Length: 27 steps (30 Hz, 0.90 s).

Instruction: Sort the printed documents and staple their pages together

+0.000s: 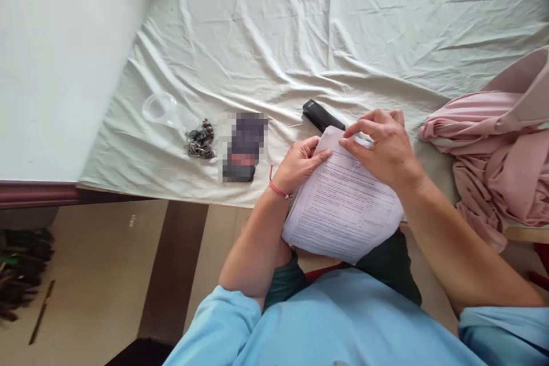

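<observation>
A stack of printed paper sheets (347, 206) lies tilted over the front edge of the cloth-covered surface, above my lap. My left hand (298, 164) grips its upper left edge, thumb on top and fingers beneath. At the top edge, my right hand (381, 148) has its thumb and index finger close together at the sheets; whether a page is pinched between them is hard to see. Just beyond the paper's top sits a black stapler (321, 116), its near end partly covered by the sheets.
Left of the paper are a pixelated dark rectangular object (243, 148), a bunch of keys (201, 140) and a clear plastic item (159, 108). Bunched pink fabric (506, 148) lies at the right. A wrinkled pale cloth (278, 28) covers the surface.
</observation>
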Available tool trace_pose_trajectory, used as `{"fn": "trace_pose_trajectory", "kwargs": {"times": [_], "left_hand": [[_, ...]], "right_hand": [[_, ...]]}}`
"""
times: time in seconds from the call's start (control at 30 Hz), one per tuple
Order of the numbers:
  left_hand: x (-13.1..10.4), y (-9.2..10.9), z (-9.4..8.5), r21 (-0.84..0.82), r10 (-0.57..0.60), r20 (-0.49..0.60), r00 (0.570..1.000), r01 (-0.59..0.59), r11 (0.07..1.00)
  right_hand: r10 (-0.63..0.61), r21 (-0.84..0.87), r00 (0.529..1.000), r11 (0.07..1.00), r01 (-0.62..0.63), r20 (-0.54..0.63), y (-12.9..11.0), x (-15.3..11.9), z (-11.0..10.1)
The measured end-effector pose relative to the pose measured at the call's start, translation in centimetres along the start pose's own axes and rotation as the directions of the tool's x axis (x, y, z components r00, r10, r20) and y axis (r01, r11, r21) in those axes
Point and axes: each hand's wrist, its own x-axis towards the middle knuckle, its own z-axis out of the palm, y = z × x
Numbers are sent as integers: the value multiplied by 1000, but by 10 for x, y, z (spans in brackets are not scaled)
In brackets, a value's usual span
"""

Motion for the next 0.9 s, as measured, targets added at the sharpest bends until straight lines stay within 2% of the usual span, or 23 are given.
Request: {"fn": "trace_pose_trajectory", "kwargs": {"times": [0.2,0.37,0.6,0.9], "left_hand": [[0,-3,-1,55,-7,-20,1000,8,998],[1,-2,2,71,21,-40,999,-19,997],[2,-1,3,198,82,-97,992,-62,978],[1,3,6,280,131,-88,987,-101,955]], "right_hand": [[38,84,999,996,-39,16,-2,6,8],[9,130,1000,992,-10,7,-2,13,12],[-59,45,997,997,61,-48,-5,19,14],[-45,6,998,999,46,-49,-9,22,18]]}}
